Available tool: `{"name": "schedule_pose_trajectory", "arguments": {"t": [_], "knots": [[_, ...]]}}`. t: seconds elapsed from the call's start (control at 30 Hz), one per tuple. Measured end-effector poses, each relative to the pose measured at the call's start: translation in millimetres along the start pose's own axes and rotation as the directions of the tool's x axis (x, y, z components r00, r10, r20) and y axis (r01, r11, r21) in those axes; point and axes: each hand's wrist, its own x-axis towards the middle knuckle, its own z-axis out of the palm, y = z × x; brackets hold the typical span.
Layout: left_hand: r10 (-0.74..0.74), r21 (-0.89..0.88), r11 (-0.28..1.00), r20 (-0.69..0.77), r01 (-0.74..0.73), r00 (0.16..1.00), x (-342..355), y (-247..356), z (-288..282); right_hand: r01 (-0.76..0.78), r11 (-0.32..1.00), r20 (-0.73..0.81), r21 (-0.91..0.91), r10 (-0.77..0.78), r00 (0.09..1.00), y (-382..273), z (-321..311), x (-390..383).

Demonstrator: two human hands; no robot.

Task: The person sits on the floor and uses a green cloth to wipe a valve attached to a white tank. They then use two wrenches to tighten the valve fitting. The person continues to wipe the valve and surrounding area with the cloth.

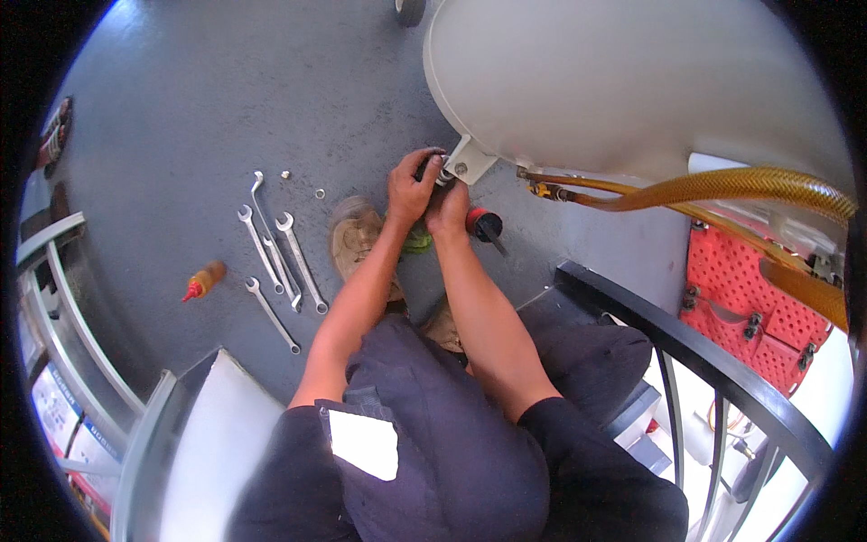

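Note:
Both my hands meet at the metal bracket [469,164] on the lower edge of a large pale tank [623,81]. My left hand [413,188] has its fingers curled around a small dark and shiny metal part [444,175] beside the bracket. Just below, my right hand [447,213] is bent up against the same part, its fingers mostly hidden. What exactly they grip is too small to name. A bolt head [461,169] shows on the bracket. Close to my right wrist is a red and black round object [485,224], and a green cloth-like thing [417,240] lies between my forearms.
Several wrenches [301,262] lie on the grey floor at left, near a nut [285,174] and a washer [320,193]. A yellowish bottle with a red tip [205,281] lies further left. Amber hoses [704,191] run from the tank. A black railing [686,352] stands at right.

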Motion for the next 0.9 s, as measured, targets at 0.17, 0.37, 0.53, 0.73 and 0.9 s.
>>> {"name": "schedule_pose_trajectory", "arguments": {"t": [0.17, 0.37, 0.53, 0.73, 0.9], "knots": [[0.088, -0.006, 0.996, 0.005, -0.088, 0.996, 3, 5, 10, 0.07, 0.997, -0.018, 0.028, -0.07, 0.997, -7, 1, 8], [0.095, -0.019, 0.995, 0.018, -0.094, 0.995, 5, 6, 17, 0.074, 0.997, -0.028, 0.024, -0.073, 0.997, -8, -2, 9], [0.043, -0.008, 0.999, -0.002, -0.043, 0.999, 1, 5, 14, 0.049, 0.998, -0.021, 0.038, -0.048, 0.999, -5, -2, 9], [0.028, -0.146, 0.989, 0.0, -0.028, 1.0, 3, 1, 15, 0.089, 0.996, -0.012, -0.03, -0.089, 0.996, -11, 6, 5], [0.045, -0.171, 0.984, -0.002, -0.045, 0.999, 6, -4, 20, 0.083, 0.996, -0.045, -0.03, -0.084, 0.995, -14, 8, 3]]}}
